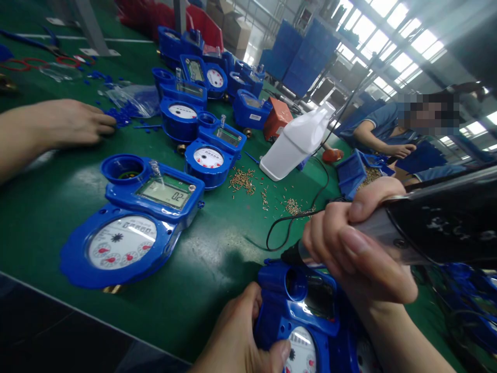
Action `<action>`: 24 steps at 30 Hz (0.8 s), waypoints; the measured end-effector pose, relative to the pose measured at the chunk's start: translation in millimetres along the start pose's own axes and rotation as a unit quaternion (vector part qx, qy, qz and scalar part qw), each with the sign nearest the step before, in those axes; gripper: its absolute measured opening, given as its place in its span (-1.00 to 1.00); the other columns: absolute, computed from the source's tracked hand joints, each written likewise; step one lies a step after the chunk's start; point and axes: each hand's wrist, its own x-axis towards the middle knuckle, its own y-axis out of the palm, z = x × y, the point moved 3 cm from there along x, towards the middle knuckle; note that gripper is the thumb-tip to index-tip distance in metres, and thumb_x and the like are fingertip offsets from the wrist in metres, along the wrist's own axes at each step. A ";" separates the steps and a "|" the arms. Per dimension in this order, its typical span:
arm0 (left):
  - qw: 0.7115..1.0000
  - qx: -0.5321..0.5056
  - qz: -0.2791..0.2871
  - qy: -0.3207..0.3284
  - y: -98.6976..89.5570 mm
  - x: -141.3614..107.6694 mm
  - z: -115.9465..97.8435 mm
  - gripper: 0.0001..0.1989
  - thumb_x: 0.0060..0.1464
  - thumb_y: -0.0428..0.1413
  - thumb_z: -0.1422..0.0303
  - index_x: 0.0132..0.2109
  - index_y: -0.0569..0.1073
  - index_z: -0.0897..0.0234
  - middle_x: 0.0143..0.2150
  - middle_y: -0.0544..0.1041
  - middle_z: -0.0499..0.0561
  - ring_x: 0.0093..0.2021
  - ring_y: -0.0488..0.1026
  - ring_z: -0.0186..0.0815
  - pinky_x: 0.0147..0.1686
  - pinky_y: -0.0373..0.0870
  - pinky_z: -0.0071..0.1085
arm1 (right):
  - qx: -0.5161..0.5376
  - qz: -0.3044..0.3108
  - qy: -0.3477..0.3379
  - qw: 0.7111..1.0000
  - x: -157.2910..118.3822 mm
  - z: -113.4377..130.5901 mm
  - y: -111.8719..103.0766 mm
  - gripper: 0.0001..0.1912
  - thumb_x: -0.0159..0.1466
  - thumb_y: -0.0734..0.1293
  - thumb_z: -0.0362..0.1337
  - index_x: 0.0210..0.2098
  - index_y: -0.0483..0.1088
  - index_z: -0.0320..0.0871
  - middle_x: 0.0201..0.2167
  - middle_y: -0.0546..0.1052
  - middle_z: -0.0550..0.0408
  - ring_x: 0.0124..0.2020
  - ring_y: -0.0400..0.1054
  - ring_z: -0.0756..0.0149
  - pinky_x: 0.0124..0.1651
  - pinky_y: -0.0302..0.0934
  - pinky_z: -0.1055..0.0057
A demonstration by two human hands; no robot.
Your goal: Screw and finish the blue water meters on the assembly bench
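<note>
My right hand point(361, 243) is wrapped round a black and metal electric screwdriver point(438, 223). The tool's dark nose points down to the left, over the top edge of a blue water meter point(272, 311). Around the left side of that meter my left hand point(240, 336) closes, thumb on the casing by the dial. The meter's lower part runs out of the picture, and the screwdriver's tip is hidden or too dark to make out. Left of it another blue water meter point(174, 225) shows a lit display and a white dial.
Another person's hand point(73, 122) reaches in at the left near small blue parts point(122, 115). Several meters point(212, 155) stand behind. Loose screws point(243, 181), a white jug point(297, 140) and a black cable point(285, 220) lie on the green table. A co-worker point(382, 129) sits across.
</note>
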 end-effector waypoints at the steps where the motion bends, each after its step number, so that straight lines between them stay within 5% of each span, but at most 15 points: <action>1: 1.000 0.014 -0.011 0.007 -0.5 -0.3 -0.2 -0.59 -0.27 0.26 0.37 -0.19 0.35 0.24 -0.31 0.46 0.02 -0.32 0.38 -0.23 -0.34 0.27 -0.41 | 0.004 0.002 0.001 1.000 0.5 -0.5 -0.3 -0.74 0.16 0.31 -0.41 -0.31 0.11 -0.02 -0.69 0.17 0.38 -0.78 0.03 0.52 -0.68 0.05 0.48; 15: 0.997 0.074 -0.014 0.036 -1.6 0.8 -5.4 -0.62 -0.27 0.23 0.37 -0.22 0.35 0.25 -0.34 0.50 0.02 -0.35 0.43 -0.23 -0.37 0.32 -0.43 | 0.046 0.031 -0.003 0.998 2.9 -5.2 0.5 -0.70 0.12 0.35 -0.39 -0.31 0.12 -0.01 -0.69 0.16 0.37 -0.79 -0.03 0.50 -0.73 -0.02 0.50; 24: 0.999 0.042 0.021 0.016 -1.5 0.7 -5.8 -0.55 -0.26 0.27 0.20 -0.22 0.31 0.27 -0.38 0.39 -0.04 -0.40 0.31 -0.35 -0.42 0.22 -0.49 | 0.061 0.102 -0.021 0.993 2.1 -8.5 -0.2 -0.62 0.11 0.33 -0.41 -0.12 0.21 0.04 -0.68 0.20 0.37 -0.79 0.05 0.51 -0.73 0.07 0.51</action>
